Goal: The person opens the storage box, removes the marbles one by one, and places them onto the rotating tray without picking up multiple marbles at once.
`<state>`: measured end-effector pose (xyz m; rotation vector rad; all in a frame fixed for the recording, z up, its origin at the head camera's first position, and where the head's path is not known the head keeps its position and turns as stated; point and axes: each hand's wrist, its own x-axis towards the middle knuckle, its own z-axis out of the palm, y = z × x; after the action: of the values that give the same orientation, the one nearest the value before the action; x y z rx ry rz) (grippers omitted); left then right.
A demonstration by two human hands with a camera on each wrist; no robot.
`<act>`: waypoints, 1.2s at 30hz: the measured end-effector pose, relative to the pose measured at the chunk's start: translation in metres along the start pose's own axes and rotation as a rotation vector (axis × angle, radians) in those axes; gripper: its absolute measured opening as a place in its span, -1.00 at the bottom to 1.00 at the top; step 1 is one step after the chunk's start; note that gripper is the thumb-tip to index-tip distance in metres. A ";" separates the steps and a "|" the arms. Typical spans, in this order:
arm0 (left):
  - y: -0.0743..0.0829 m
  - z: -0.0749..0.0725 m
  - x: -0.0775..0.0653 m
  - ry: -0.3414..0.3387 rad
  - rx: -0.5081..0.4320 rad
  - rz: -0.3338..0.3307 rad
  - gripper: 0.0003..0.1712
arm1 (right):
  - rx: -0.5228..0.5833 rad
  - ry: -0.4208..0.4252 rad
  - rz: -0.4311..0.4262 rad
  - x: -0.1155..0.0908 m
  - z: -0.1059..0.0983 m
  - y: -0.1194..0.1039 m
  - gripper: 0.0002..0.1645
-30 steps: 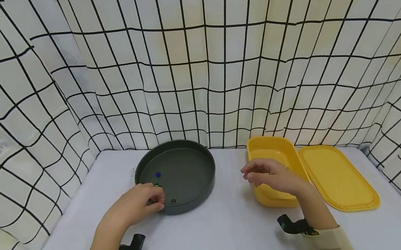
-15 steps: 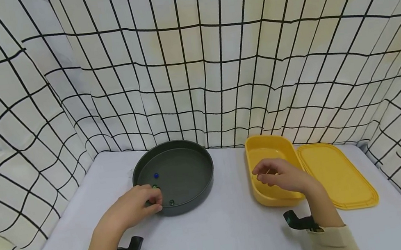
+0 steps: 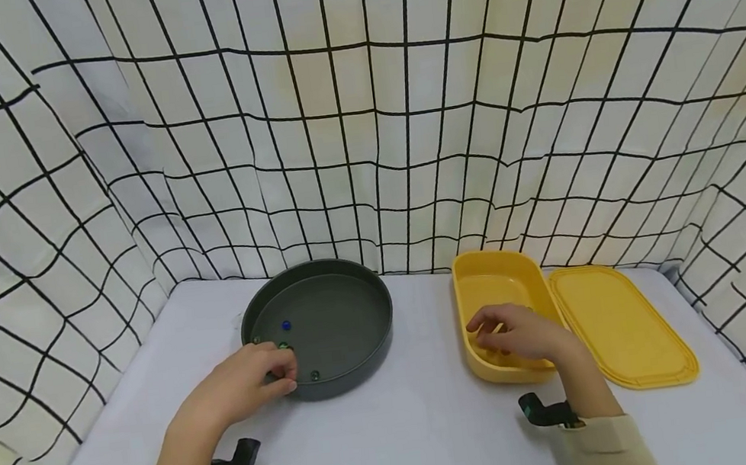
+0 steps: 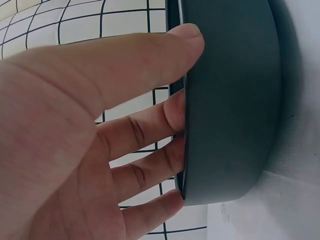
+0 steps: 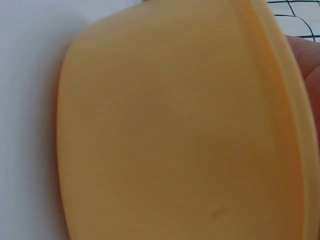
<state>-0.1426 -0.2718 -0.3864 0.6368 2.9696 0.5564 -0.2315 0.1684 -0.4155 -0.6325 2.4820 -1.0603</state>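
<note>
My left hand holds the near left rim of a round dark grey pan. In the left wrist view, the thumb presses the outer wall and the other fingers hook over the rim inside. A few small glass marbles lie in the pan: a blue marble, a green marble and a dark clear marble. Reaching down into a yellow box is my right hand, fingers bent. I cannot tell whether its fingertips hold anything. The box wall hides most of that hand in the right wrist view.
A yellow lid lies flat right of the box, its edge against it. White table cloth runs between pan and box. Black grid netting over white sheeting rises behind and on both sides.
My right hand has moved from the box's left edge to over the box, then lower inside it. The left hand stays at the pan rim; the whole view has shifted slightly.
</note>
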 end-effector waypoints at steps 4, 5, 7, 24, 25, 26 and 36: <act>0.000 -0.001 -0.001 -0.001 0.001 0.000 -0.74 | -0.025 -0.021 0.050 0.001 0.002 0.000 -0.78; 0.000 -0.001 -0.001 -0.001 0.000 0.000 -0.74 | -0.030 -0.027 0.060 0.001 0.003 0.000 -0.77; 0.000 -0.001 -0.001 -0.003 -0.001 0.000 -0.74 | -0.036 -0.040 0.066 0.001 0.004 0.000 -0.75; 0.001 0.000 0.002 -0.019 -0.016 -0.015 -0.76 | -0.100 -0.060 0.055 0.006 0.007 0.001 -0.70; 0.001 0.000 0.002 -0.019 -0.015 -0.017 -0.75 | -0.107 -0.059 0.055 0.006 0.008 0.002 -0.71; 0.001 0.000 0.002 -0.020 -0.016 -0.018 -0.75 | -0.117 -0.058 0.055 0.007 0.008 0.002 -0.71; 0.001 0.000 0.001 -0.019 -0.010 -0.010 -0.74 | -0.227 -0.009 0.100 0.010 0.018 0.000 -0.85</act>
<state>-0.1432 -0.2701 -0.3857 0.6218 2.9492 0.5605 -0.2308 0.1530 -0.4290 -0.5681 2.6175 -0.7446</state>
